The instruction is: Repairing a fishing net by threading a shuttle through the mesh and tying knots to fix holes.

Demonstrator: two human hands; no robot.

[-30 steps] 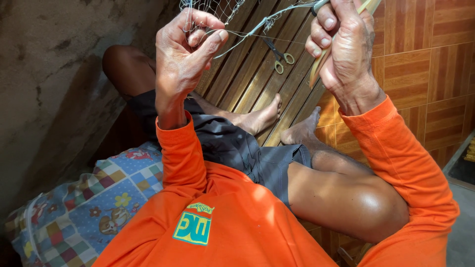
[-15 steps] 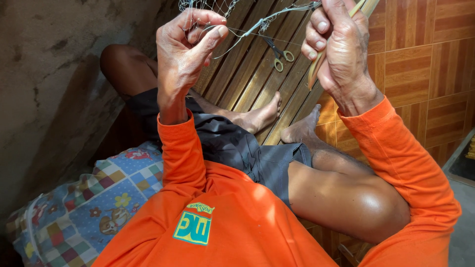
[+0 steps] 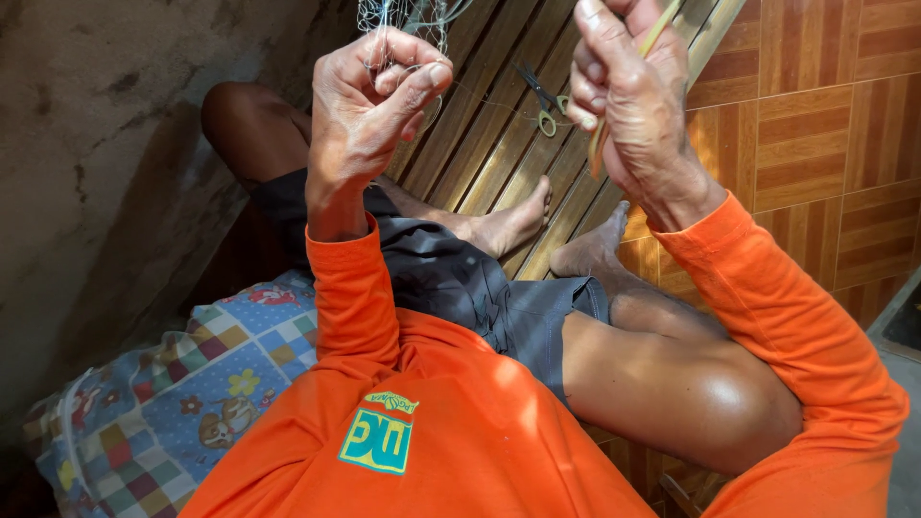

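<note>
Orange sleeves frame a person seated on a patterned cushion [image 3: 144, 422], legs stretched over a wooden slat floor [image 3: 480, 144], mending a fishing net [image 3: 398, 19]. The left hand [image 3: 369, 115] pinches the mesh, fingers closed tight on it; the right hand [image 3: 628, 91] grips a slim netting needle [image 3: 652, 43]. The next knot likely needs steady tension. Scissors [image 3: 542, 101] lie beyond.
</note>
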